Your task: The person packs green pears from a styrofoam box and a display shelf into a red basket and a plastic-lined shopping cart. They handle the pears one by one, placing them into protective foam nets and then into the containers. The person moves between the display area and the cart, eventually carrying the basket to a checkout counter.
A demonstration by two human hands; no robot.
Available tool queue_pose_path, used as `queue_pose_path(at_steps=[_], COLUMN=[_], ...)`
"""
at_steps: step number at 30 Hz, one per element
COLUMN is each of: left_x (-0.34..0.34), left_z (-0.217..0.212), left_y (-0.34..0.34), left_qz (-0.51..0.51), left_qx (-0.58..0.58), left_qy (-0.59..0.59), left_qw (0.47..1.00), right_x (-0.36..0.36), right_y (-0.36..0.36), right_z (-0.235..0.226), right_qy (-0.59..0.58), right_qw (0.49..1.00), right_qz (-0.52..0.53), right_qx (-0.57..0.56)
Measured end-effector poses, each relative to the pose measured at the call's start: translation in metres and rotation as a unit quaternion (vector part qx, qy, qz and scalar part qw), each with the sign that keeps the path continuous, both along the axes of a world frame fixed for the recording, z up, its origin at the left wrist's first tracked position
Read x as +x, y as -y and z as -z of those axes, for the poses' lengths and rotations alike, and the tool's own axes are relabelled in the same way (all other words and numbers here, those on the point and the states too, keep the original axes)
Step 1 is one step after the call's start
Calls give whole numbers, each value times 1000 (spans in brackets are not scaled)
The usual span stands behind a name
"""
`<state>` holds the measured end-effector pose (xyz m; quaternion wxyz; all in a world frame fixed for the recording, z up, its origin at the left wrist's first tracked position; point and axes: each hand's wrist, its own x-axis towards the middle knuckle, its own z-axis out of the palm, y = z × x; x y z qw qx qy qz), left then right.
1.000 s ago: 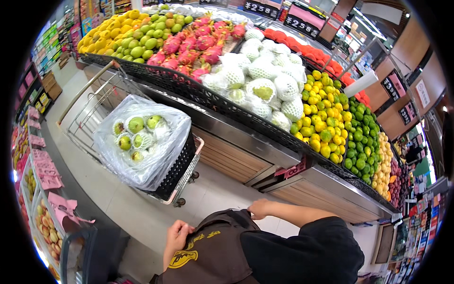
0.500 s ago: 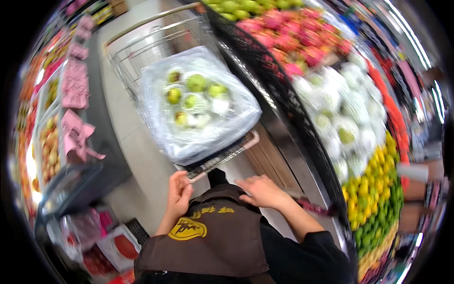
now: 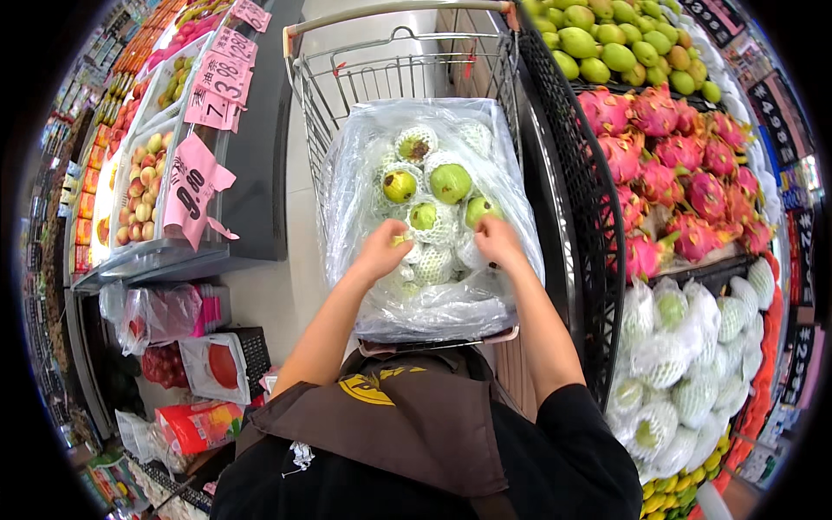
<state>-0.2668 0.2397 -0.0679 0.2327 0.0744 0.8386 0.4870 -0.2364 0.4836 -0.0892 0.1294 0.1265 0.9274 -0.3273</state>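
Note:
A shopping cart (image 3: 399, 9) in front of me carries a large crate lined with clear plastic (image 3: 364, 130). In the crate lie several round green fruits (image 3: 450, 183), many wrapped in white foam nets (image 3: 433, 263). My left hand (image 3: 384, 249) is closed at the left near part of the pile, its fingertips on a yellow-green fruit mostly hidden under them. At the right, my right hand (image 3: 500, 243) has its fingers curled beside a green fruit (image 3: 482, 211) in a foam net. What those fingers grip is hidden.
On the right, black mesh panels (image 3: 568, 147) edge a display with green mangoes (image 3: 598, 39), dragon fruits (image 3: 680, 147) and netted fruits (image 3: 693, 390). A shelf on the left holds peaches (image 3: 139, 195) and pink price signs (image 3: 195, 186). Packaged goods (image 3: 199, 425) lie at lower left.
Both hands have moved forward from the cart's near edge into the crate and closed among the fruits. The view has turned, so the cart now appears straight ahead.

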Motion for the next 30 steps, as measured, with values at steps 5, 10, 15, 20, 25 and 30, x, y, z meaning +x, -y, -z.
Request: queue_pose_path(at_steps=[5,10,15,20,25,30], left_x=[14,1,-24,-41,-50,-46], left_z=[-31,-31,30,61,71,81], left_y=[5,-16,-28,-14,-8,-2], left_qz=[3,99,115,187,188,143], left_qx=[-204,-118,-303,-412,-325,-308], left_qy=[-269,-101,-65,57,110,110], left_qw=[941,983,944,890,920,934], right_x=[5,-9,-27,-36,-33,-44], right_y=[-15,-3,5,-4,-7,-15], right_z=[-7,-5,0,-1,-1,-1], right_qy=[-211,-261,-126,-74,-124,-102], right_qw=[966,965,988,996,991,994], right_qz=[141,22,-34,-45,-43,-50], right_qx=[-44,-5,83,38,20,-2])
